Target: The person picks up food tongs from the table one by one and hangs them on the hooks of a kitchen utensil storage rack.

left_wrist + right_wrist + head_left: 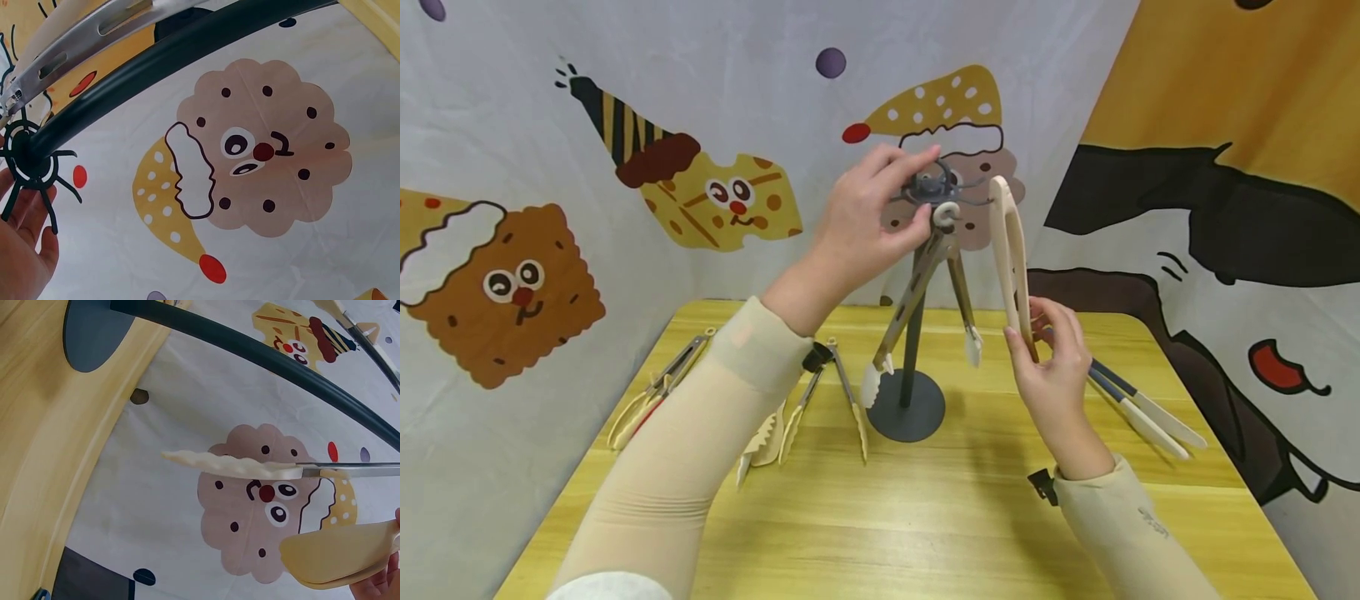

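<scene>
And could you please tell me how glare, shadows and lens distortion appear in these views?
Head view: pale glare and soft shadows on the yellow wooden table; left wrist view: the dark metal stand pole, straight in the head view, looks bowed; right wrist view: the pole bows too, likely lens distortion.

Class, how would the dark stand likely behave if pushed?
The dark stand might tip if pushed high, being tall and slim above its round base. The metal tongs hanging near its top would probably swing, adding wobble. Pushed low, it would more likely slide than roll, since the base lies flat.
</scene>
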`<state>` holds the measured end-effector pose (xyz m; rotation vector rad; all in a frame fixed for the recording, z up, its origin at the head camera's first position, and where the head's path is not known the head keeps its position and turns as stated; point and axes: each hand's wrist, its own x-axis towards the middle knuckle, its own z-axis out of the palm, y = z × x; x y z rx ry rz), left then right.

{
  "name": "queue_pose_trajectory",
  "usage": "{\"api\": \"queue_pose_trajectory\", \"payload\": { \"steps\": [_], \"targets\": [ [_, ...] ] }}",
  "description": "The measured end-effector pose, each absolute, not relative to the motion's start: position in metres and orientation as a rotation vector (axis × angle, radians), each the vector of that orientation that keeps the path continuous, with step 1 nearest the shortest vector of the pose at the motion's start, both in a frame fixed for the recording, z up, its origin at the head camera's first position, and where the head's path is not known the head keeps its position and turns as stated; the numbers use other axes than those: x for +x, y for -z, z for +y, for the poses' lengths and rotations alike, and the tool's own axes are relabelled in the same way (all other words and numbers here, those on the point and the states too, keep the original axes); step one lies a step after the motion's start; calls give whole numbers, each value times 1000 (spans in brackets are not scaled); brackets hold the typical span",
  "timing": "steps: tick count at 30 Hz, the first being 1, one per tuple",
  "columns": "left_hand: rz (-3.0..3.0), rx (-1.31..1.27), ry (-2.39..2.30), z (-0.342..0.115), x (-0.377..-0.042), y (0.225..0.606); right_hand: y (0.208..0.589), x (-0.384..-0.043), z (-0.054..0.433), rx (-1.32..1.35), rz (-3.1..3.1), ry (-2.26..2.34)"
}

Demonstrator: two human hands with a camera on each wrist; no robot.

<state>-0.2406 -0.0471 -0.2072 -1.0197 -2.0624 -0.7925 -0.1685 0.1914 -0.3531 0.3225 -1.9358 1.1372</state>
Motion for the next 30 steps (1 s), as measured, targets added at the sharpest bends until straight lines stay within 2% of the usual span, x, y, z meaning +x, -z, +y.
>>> {"api": "queue_pose_trajectory", "payload": {
  "steps": [30],
  "targets": [
    [-2061, -970, 775, -44, -240, 208, 354, -177, 185, 307, -1903, -915]
  ]
}}
